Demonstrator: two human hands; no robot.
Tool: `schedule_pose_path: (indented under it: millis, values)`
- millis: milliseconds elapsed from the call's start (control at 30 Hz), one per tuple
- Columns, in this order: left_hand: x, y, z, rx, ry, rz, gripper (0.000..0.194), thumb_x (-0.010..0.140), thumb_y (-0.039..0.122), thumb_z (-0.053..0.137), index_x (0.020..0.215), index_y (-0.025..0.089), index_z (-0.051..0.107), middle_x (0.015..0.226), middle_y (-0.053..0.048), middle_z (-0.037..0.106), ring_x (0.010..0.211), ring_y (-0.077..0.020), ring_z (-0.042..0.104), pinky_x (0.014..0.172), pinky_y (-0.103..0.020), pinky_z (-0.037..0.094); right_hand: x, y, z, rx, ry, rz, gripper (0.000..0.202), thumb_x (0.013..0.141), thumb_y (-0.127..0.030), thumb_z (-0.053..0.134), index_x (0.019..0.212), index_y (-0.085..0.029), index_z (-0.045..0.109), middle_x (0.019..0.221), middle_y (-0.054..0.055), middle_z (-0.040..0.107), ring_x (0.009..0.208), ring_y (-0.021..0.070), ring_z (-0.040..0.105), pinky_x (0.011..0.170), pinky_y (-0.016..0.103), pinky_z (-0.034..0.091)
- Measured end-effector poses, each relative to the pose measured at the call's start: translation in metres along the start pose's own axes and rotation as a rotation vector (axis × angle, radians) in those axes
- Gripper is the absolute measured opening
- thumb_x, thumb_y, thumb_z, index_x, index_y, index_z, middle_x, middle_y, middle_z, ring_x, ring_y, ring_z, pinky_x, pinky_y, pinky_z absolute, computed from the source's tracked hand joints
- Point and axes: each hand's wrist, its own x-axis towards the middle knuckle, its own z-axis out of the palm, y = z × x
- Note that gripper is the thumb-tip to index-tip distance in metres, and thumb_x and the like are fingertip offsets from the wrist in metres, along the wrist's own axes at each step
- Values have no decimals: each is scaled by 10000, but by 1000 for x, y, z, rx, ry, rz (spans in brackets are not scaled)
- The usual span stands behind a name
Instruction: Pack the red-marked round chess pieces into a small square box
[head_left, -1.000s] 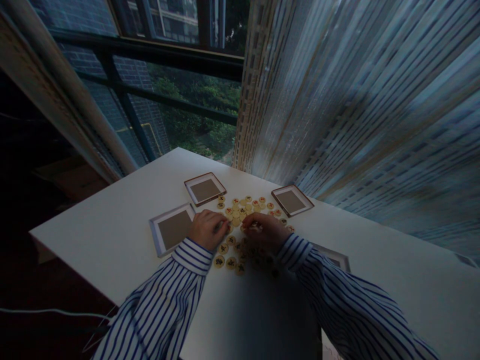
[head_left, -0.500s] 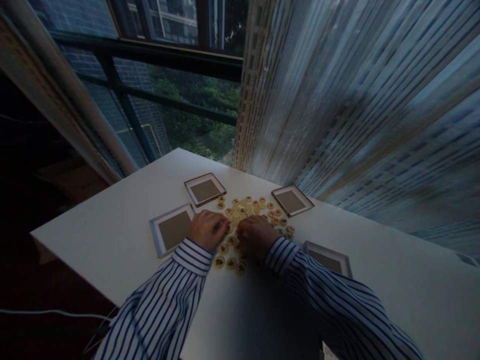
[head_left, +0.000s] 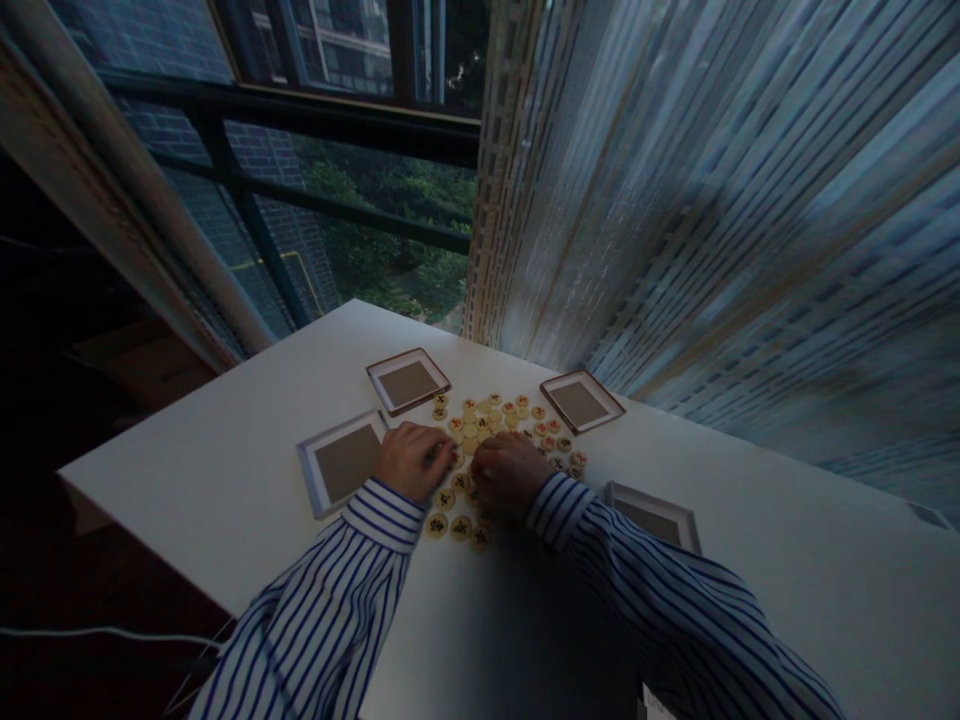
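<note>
Round, pale-wood Chinese chess pieces (head_left: pixel 461 527) with black or red characters are spread over a white table, several of them face down. My left hand (head_left: pixel 411 462) rests at the left side of the spread, its fingers closed in a pinch at a piece with a bit of red showing (head_left: pixel 455 457). Close beside it, my right hand (head_left: pixel 514 470) is curled low over the middle pieces. Its fingertips point left and down, and what they hold, if anything, is hidden beneath the hand.
Around the pieces on the white table (head_left: pixel 202 470) lie shallow trays or lids: two brown-rimmed ones, at back left (head_left: pixel 409 381) and back right (head_left: pixel 582 401), and two clear-rimmed ones, at left (head_left: pixel 306 470) and right (head_left: pixel 690 530), the latter partly behind my sleeve. A curtain (head_left: pixel 675 230) hangs behind.
Both hands stay almost where they were, fingers still curled among the pieces. The whole view has shifted very slightly.
</note>
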Motion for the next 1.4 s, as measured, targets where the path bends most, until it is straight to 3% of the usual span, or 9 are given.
schedule_pose_path:
  millis: [200, 333, 500, 633, 733, 833, 967, 1167, 1400]
  values:
    - [-1, -1, 1, -62, -4, 23, 208, 830, 308, 482, 809, 185, 649, 841, -52, 701, 798, -204, 601, 745, -368, 459, -14, 27, -19, 130, 190, 12, 146, 776, -182, 506, 828, -162, 641, 890, 61, 662, 842, 161, 578, 763, 280, 418]
    - [-2, 3, 1, -140, 60, 78, 228, 829, 322, 488, 882, 159, 640, 894, -85, 689, 862, -212, 609, 776, -379, 485, -38, 49, -35, 141, 266, 119, 200, 799, -210, 492, 931, -141, 626, 896, 90, 668, 822, 172, 604, 752, 294, 459]
    - [-18, 12, -5, -116, 80, 147, 301, 834, 345, 493, 1019, 138, 608, 1062, -141, 636, 992, -236, 581, 850, -402, 485, -77, 58, -38, 63, 173, 160, 307, 800, -235, 499, 1078, -139, 590, 1045, 114, 650, 948, 203, 603, 825, 329, 465]
    - [-51, 26, -8, -9, -25, 225, 481, 834, 424, 471, 1221, 138, 479, 1256, -165, 522, 1183, -278, 454, 942, -455, 425, -100, 56, -34, -58, 38, 196, 367, 823, -276, 489, 1165, -154, 547, 1180, 128, 592, 1038, 241, 571, 864, 385, 453]
    - [-77, 36, -1, 81, -86, 204, 562, 842, 468, 433, 1295, 136, 400, 1339, -173, 443, 1267, -296, 352, 974, -480, 381, -111, 55, -28, -116, -5, 192, 389, 851, -291, 457, 1211, -155, 513, 1241, 132, 547, 1083, 249, 546, 880, 393, 449]
    - [-93, 42, 10, 158, -101, 204, 602, 847, 515, 367, 1327, 151, 365, 1352, -170, 432, 1266, -306, 354, 968, -505, 361, -117, 54, -22, -150, -27, 170, 479, 840, -327, 493, 1272, -125, 453, 1304, 175, 479, 1133, 276, 509, 901, 413, 439]
    - [-99, 46, 19, 193, -175, 200, 639, 833, 538, 365, 1350, 162, 343, 1379, -163, 403, 1275, -310, 339, 994, -508, 315, -121, 45, -18, -153, -69, 171, 502, 873, -408, 427, 1290, -128, 438, 1345, 209, 417, 1170, 296, 475, 920, 472, 422]
    - [-98, 55, 17, 211, -202, 199, 673, 821, 554, 377, 1366, 163, 320, 1399, -154, 377, 1293, -312, 311, 1008, -506, 294, -128, 34, -15, -129, -172, 181, 488, 881, -314, 400, 1337, -141, 380, 1383, 185, 376, 1252, 307, 376, 972, 533, 350]
    - [-98, 58, 15, 164, -216, 202, 679, 824, 555, 374, 1361, 142, 327, 1401, -166, 368, 1300, -320, 295, 1004, -509, 303, -131, 31, -19, -137, -199, 185, 496, 862, -285, 424, 1332, -129, 387, 1388, 187, 367, 1268, 304, 351, 1007, 533, 300]
